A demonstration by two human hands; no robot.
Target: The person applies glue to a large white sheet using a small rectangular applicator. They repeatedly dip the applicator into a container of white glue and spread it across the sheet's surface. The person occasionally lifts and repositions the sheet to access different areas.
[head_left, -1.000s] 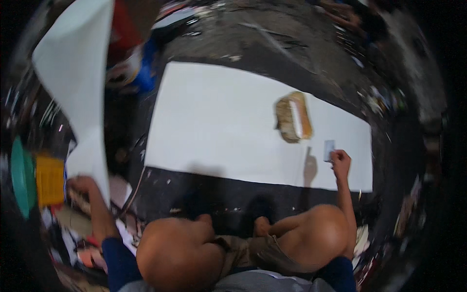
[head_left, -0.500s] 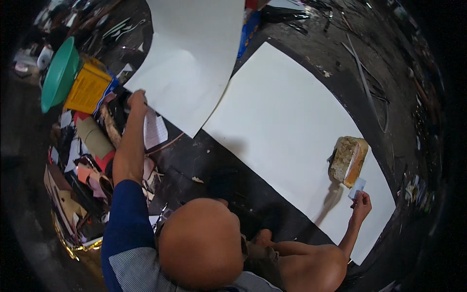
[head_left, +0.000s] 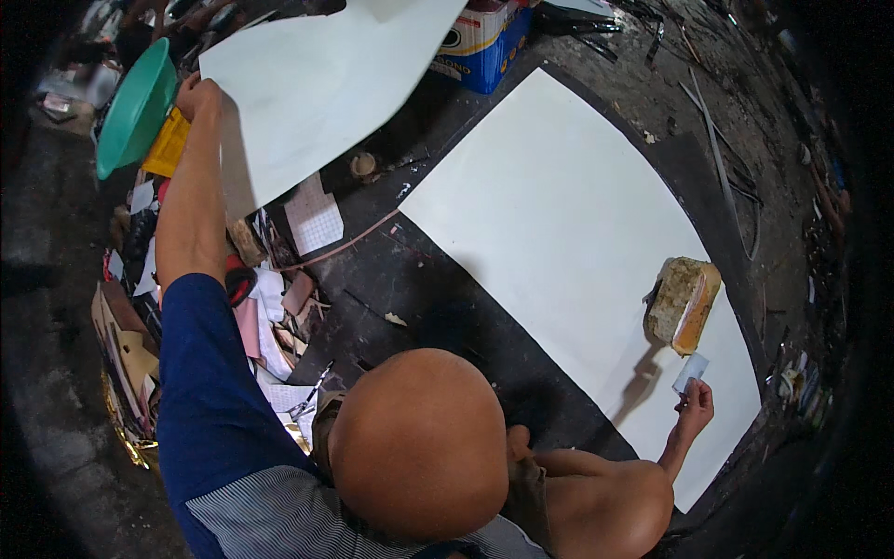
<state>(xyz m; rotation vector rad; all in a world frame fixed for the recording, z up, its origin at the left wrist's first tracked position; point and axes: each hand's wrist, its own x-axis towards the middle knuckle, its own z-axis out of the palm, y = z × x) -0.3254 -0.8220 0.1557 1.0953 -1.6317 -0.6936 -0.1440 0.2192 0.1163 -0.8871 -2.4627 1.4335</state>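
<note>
A large white sheet (head_left: 307, 88) hangs raised at the upper left, its corner pinched in my left hand (head_left: 197, 98). My left arm is stretched far out, beside a green basin. At the lower right, my right hand (head_left: 696, 408) holds a small pale, bluish card-like piece (head_left: 690, 373) between thumb and fingers. A second large white sheet (head_left: 559, 214) lies flat under that hand. On its right part stands a crusted, brick-shaped thing (head_left: 684, 303) with an orange side, just beyond the pale piece. Whether that thing is hollow, I cannot tell.
The green basin (head_left: 135, 112) leans over a yellow box (head_left: 168, 144) at the far left. Scraps and offcuts (head_left: 265, 312) are heaped below my left arm. A blue box (head_left: 484, 51) stands at the back. Thin strips (head_left: 722, 177) lie on the dark floor at the right.
My left hand has moved away and to the left with the sheet's corner, drawing the raised sheet off the lower one. The view has shifted slightly; my right hand still holds the pale piece.
</note>
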